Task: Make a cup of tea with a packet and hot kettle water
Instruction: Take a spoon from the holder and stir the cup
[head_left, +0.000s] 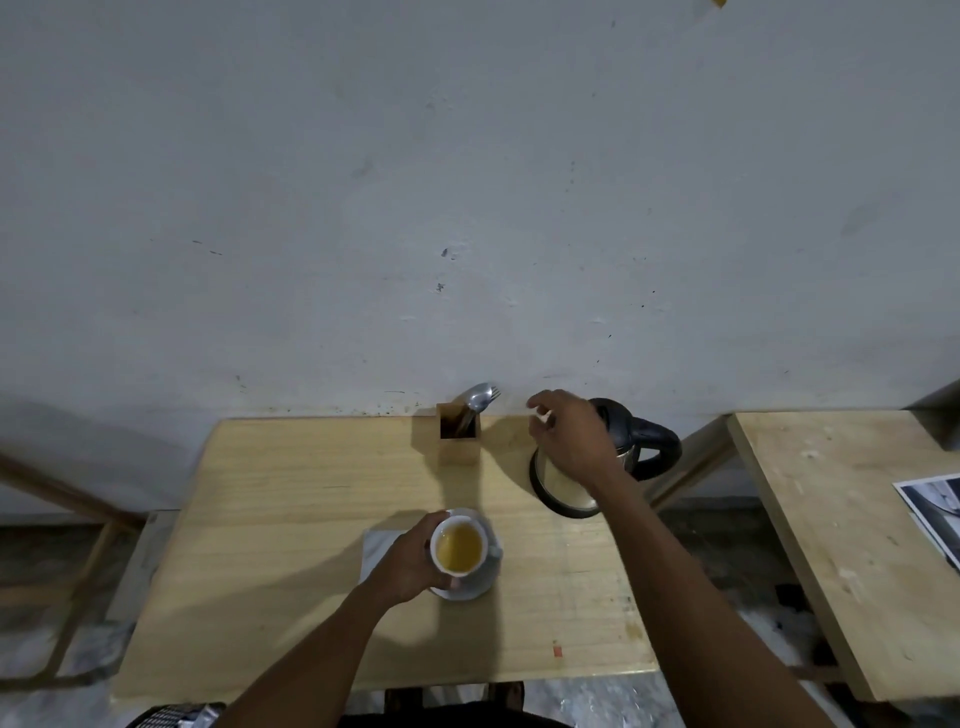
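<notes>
A white cup (484, 557) filled with yellow-brown tea is gripped from the left by my left hand (410, 564). The cup is over a white saucer (470, 590) near the middle of the wooden table (311, 493). A steel kettle (563, 496) with a black handle (662, 441) stands at the back right of the table. My right hand (569, 436) hovers above the kettle's top with its fingers curled and apart, and I see nothing held in them. The hand hides the kettle's lid.
A wooden holder (458, 441) with a spoon (480, 397) and a fork stands at the back by the wall, left of the kettle. A pale cloth (376, 545) lies under the saucer. A second wooden table (831, 519) with a printed sheet (935, 504) stands to the right.
</notes>
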